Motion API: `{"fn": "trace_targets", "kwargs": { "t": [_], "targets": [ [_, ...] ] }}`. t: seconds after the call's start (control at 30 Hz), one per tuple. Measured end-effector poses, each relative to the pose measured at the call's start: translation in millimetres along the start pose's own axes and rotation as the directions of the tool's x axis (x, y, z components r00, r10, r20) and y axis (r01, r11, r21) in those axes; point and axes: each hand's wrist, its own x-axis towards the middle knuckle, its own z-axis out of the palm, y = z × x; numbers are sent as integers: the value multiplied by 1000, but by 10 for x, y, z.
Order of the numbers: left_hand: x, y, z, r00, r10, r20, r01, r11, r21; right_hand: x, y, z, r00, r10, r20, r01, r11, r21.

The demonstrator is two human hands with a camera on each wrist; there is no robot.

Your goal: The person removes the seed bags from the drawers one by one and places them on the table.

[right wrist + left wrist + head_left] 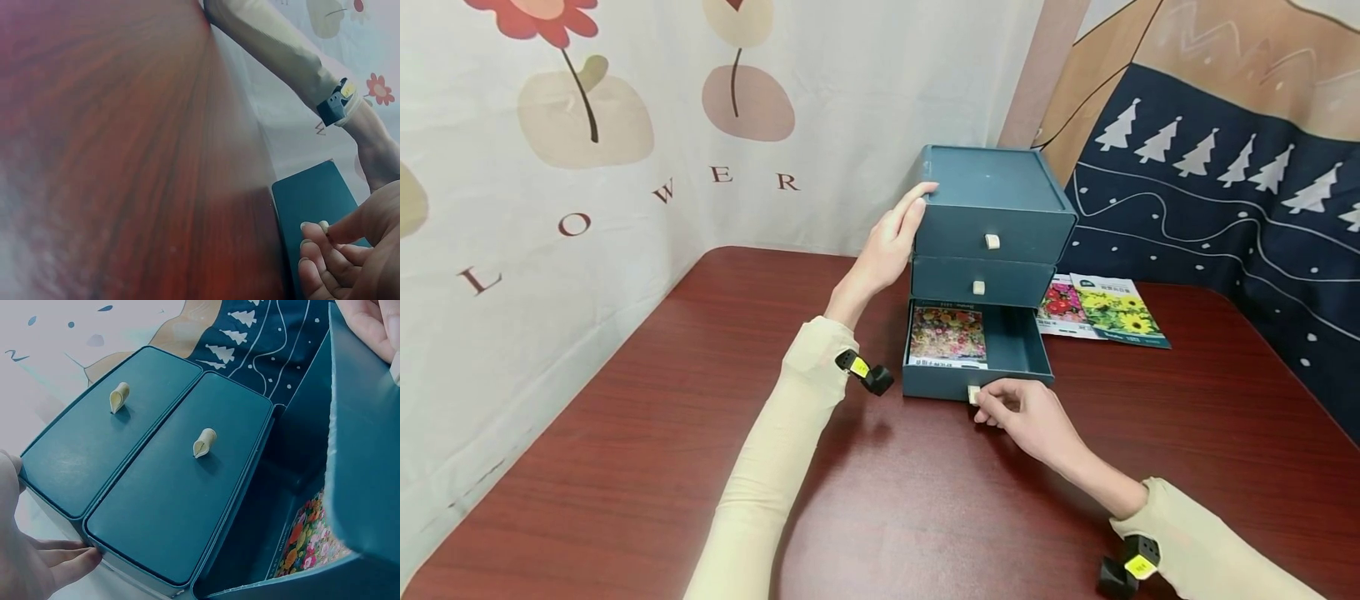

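Going left to right: the left hand (883, 246) is braced on the left side of the teal drawer cabinet (1000, 179), fingers mostly straight, not wrapped round anything. If it slips, I reckon the whole cabinet could skid or swing on that smooth wood-grain table (662, 400). The flower-print packet (949, 335) lies flat in the left part of the pulled-out bottom drawer (936, 384); a hard jerk might slide it around or ruck up a corner. The right hand (1033, 421) has a small pinch on the cream pull tab (973, 394), so a sloppy tug could lose it, and pulling too far might drop the drawer off its runners.

Writing: the white curtain (670, 125) spells "L O W E R". The packet's print is too tiny for me. Right of the cabinet, the yellow-flower packet (1116, 308) has what look like Chinese characters, unreadable, and overlaps a red-and-pink-flower packet (1060, 304). No brand I can make out.
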Motion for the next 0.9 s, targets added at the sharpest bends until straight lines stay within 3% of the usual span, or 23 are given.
{"fn": "trace_targets", "kwargs": {
  "t": [0.9],
  "targets": [
    [10,-19,-8,1000,-1,-2,1,1000,1,-129,-87,-1,999,-4,45,4,1000,-10]
  ]
}}
